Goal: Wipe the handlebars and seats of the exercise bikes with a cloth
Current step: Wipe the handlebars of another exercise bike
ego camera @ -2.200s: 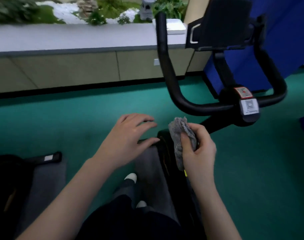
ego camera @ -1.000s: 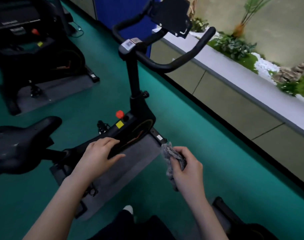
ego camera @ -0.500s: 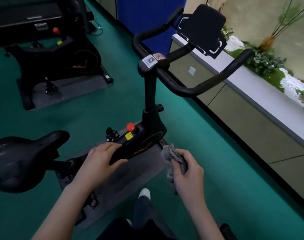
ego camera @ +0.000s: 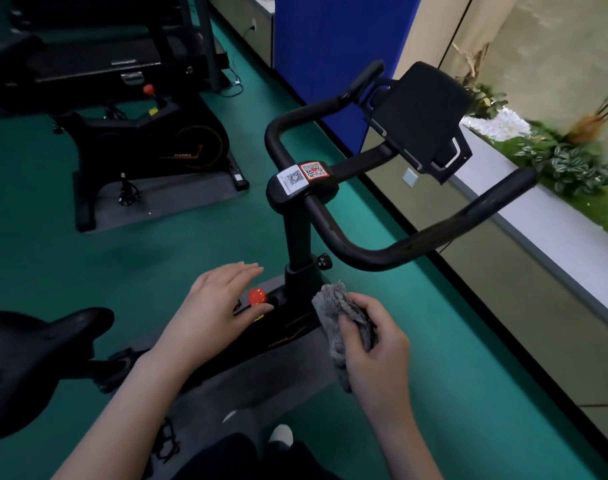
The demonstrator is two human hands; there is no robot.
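Standing on a grey mat [ego camera: 278, 382], the black exercise bike [ego camera: 297, 233] shows its seat [ego camera: 36, 348] lower left and handlebars [ego camera: 382, 256] ahead. The left hand [ego camera: 212, 313] is released, fingers straight, over the red knob [ego camera: 257, 296]. The right hand [ego camera: 375, 348] keeps its grip clenched round a crumpled grey cloth [ego camera: 333, 303] below the handlebars.

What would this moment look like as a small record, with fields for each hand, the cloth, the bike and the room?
Left hand: fingers straight, over the frame by the red knob; contact unclear
Right hand: grips the cloth, below the handlebars
Cloth: grey, bunched, clear of handlebars and seat
Seat: black, lower left, no hand on it
Room: second bike on a mat, green floor
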